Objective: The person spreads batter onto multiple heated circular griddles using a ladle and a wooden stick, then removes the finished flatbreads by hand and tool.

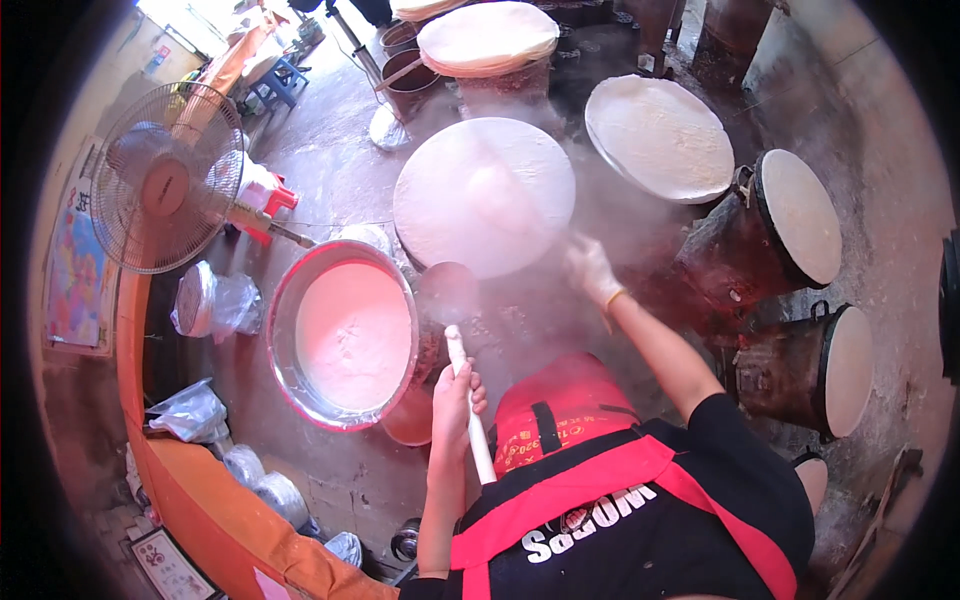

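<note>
My bare left hand (456, 401) grips the pale handle of a ladle (474, 439). The ladle's round head (448, 289) is up by the near edge of a large steaming round surface (450, 202), which carries a whitish sheet. Left of that hand stands a wide metal basin (412, 330) of thick, pinkish-looking batter (356, 337). My right hand (591, 268), in a pale glove with a yellow band at the wrist, is just off the steaming surface's lower right edge. Steam and blur hide its fingertips, so whether it holds anything is unclear.
Thin round sheets (487, 37) are stacked at the back; another large round sheet (660, 139) lies to their right. Several dark drums with pale round tops (801, 217) line the right side. A pedestal fan (166, 176) leans in from the left, above an orange-covered ledge (217, 487).
</note>
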Motion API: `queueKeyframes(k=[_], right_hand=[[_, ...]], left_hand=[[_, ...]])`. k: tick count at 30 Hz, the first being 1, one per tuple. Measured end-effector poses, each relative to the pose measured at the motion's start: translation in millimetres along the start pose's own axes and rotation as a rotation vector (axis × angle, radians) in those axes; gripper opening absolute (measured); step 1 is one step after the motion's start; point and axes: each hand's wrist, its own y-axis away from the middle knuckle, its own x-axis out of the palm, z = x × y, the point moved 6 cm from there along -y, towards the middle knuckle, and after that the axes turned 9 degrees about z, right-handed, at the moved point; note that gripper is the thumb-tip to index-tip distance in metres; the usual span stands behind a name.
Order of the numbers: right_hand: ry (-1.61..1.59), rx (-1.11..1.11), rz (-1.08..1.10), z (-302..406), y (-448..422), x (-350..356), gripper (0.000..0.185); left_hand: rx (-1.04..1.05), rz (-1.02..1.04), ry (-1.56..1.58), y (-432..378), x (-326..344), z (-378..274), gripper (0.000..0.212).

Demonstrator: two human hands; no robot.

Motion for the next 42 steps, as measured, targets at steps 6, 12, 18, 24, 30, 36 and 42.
queueKeyframes(k=[6, 12, 18, 24, 30, 36, 42], right_hand=[[0.123, 0.162, 0.065, 20.2, 9.2, -4.0, 0.034], [0.021, 0.16, -0.001, 5.5, 98.0, -8.5, 0.035], [-0.238, 0.365, -0.133, -41.1, 92.5, 72.3, 0.028], [-0.175, 0.322, 0.023, 1.7, 76.7, 78.7, 0.032], [0.169, 0.013, -0.079, 7.9, 50.8, 21.6, 0.029], [0.347, -0.019, 0.056, -28.4, 100.3, 62.2, 0.037], [0.749, -0.063, -0.001, -42.9, 153.7, 68.3, 0.039]], left_hand=[[-0.01, 0.053, -0.005, -28.7, -13.8, -1.9, 0.012], [0.059, 0.067, -0.22, -108.6, -16.3, -47.8, 0.01], [0.049, -0.055, -0.292, -175.2, 5.0, -22.1, 0.01], [-0.381, 0.464, 0.743, -135.8, 43.0, -76.4, 0.007], [-0.376, 0.418, 0.301, -80.4, 9.9, -89.3, 0.011], [-0.432, 0.289, 0.34, -69.8, -22.7, -90.1, 0.013], [-0.037, 0.063, -0.346, -30.2, -66.3, -90.3, 0.011]])
